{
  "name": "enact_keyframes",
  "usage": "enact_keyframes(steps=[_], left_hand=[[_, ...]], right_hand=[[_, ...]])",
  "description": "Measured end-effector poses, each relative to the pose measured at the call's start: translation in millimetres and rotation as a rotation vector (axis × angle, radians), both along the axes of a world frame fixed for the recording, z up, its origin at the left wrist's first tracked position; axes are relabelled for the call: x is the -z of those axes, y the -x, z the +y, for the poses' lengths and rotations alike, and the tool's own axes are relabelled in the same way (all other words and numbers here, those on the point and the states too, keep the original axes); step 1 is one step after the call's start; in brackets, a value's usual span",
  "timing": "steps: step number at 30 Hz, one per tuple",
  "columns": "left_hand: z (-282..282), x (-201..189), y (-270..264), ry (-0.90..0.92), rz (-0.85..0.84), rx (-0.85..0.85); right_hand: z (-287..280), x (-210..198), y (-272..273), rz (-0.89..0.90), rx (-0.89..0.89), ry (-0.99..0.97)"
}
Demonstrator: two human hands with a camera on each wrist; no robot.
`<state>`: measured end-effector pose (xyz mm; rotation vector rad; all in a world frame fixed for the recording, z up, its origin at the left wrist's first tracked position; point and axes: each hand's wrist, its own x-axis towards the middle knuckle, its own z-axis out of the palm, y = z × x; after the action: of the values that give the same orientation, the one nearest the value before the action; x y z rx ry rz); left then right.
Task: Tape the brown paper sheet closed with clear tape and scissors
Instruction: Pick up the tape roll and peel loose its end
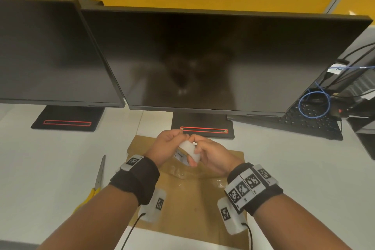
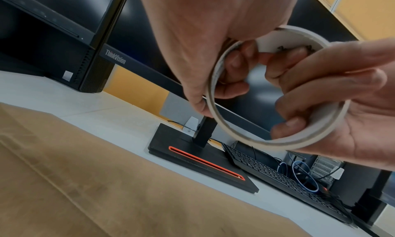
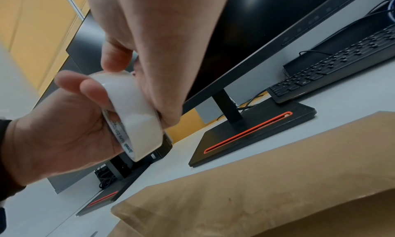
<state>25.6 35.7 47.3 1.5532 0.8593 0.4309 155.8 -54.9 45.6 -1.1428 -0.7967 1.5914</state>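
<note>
Tape roll: you hold the roll of clear tape [image 1: 189,151] up in the air with both hands, above the far part of the brown paper and just in front of the middle monitor's stand; it is a thin white ring with printing on the inner core, standing on edge between your palms
Left hand: your left hand [image 1: 168,146] grips the roll; in the left wrist view its fingers [image 2: 233,75] curl through the ring's opening while the thumb runs down the outer edge; the grip is closed on the roll
Right hand: your right hand [image 1: 213,156] grips the opposite side; the left wrist view shows its fingertips [image 2: 286,127] hooked inside the ring and the palm backing the outer band; closed on the roll too
Tape end: whether a free end is lifted cannot be told; your fingers cover that part
Brown paper sheet: the brown paper sheet [image 1: 188,205] lies flat on the white desk [image 1: 50,158] under your wrists; folded flaps meet near its middle, with glossy strips already over one seam
Scissors: the yellow-handled scissors [image 1: 97,180] lie on the desk to the left of the sheet, blades closed and pointing away from you, apart from both hands
Behind: two dark monitors [image 1: 203,57] stand at the back; a black keyboard [image 1: 308,122] and a blue cable loop [image 1: 314,105] sit to the right
</note>
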Motion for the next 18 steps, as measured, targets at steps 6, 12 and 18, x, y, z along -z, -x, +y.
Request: enact_keyframes(steps=[6, 12, 18], left_hand=[[-0.7, -3.0, 1.2, 0.038, -0.060, -0.029], [-1.8, -1.0, 3.1, 0.036, -0.056, -0.018], [-2.8, -1.9, 2.9, 0.036, -0.036, -0.016]], right_hand=[[2.7, -3.8, 2.7, 0.059, -0.019, 0.026], [0.3, -3.5, 2.9, 0.049, -0.066, -0.002], [-4.0, -2.1, 5.3, 0.014, -0.030, -0.012]])
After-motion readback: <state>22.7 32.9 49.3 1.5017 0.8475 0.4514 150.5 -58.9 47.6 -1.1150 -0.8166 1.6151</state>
